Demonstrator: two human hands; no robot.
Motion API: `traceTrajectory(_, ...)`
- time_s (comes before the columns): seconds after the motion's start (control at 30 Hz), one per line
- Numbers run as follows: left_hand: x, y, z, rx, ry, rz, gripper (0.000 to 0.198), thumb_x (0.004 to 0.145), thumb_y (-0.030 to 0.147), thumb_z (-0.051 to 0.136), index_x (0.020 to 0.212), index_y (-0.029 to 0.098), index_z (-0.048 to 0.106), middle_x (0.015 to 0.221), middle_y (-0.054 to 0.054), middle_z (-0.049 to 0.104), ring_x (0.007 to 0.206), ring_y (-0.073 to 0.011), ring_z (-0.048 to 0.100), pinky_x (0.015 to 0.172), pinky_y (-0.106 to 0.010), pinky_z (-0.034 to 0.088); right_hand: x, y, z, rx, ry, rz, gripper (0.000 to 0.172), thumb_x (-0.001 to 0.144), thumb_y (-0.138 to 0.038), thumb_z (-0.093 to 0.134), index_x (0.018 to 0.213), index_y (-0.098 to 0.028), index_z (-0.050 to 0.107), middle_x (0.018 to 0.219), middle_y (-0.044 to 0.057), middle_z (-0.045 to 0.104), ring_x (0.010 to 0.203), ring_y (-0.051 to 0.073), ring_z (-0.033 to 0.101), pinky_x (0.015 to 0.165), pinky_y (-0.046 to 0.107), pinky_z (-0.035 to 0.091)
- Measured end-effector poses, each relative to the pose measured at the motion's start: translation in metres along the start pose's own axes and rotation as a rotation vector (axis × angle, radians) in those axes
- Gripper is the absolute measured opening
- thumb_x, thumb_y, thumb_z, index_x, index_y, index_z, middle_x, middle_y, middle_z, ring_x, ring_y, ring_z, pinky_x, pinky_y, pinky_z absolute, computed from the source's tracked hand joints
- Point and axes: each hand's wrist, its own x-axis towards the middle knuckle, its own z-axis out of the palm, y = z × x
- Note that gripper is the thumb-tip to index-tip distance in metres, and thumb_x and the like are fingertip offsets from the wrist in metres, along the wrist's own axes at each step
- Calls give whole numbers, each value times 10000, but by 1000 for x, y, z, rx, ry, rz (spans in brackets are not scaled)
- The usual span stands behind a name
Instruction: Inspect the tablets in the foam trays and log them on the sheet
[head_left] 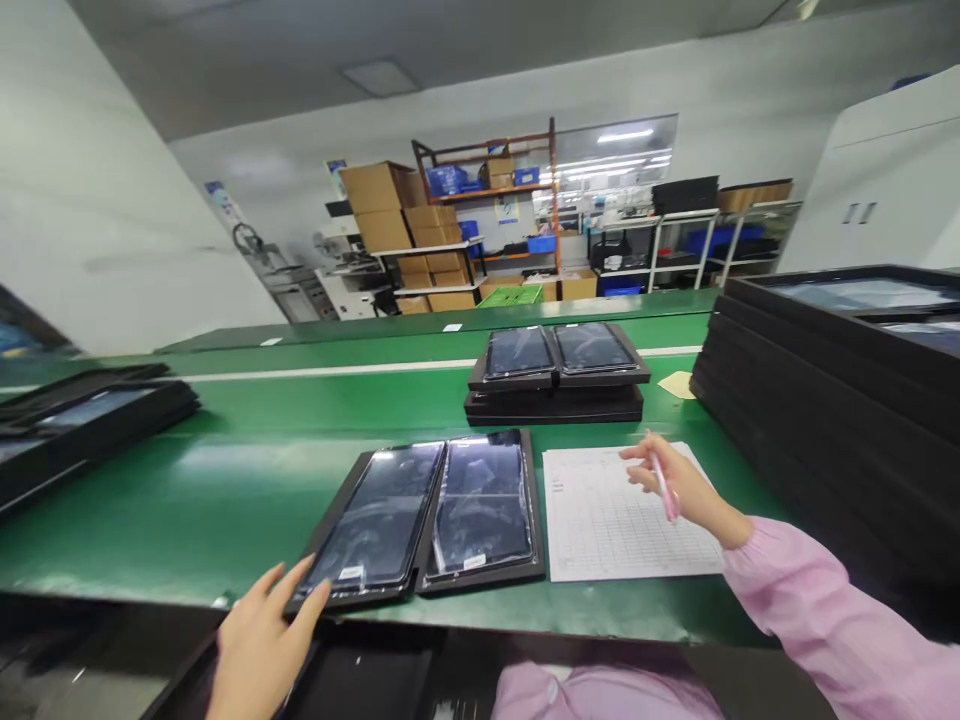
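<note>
The green bench (247, 500) is crossed lengthwise by a pale stripe (337, 372). Near its front edge, a black tray (536, 540) is laid flat, with a printed sheet (622, 545) placed just beside it. Behind these, a low stack (555, 406) of black trays is set. The right end is occupied by a tall stack (810, 410), near which a yellow slip (677, 385) is seen. At the far left, more trays (135, 430) are piled. Along the back, two white slips (452, 328) are spaced well apart.
</note>
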Motion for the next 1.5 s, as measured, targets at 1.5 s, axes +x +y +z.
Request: traceTrajectory(1.5, -36, 142, 47, -1299, -476, -510, 624, 682, 401, 624, 1226, 137, 470, 874, -42, 605, 610, -135, 571, 534, -281, 526, -8, -18, 126, 235, -274, 354, 431, 740, -572, 605, 865, -206, 416, 714, -13, 536, 531, 125, 522, 531, 278, 453)
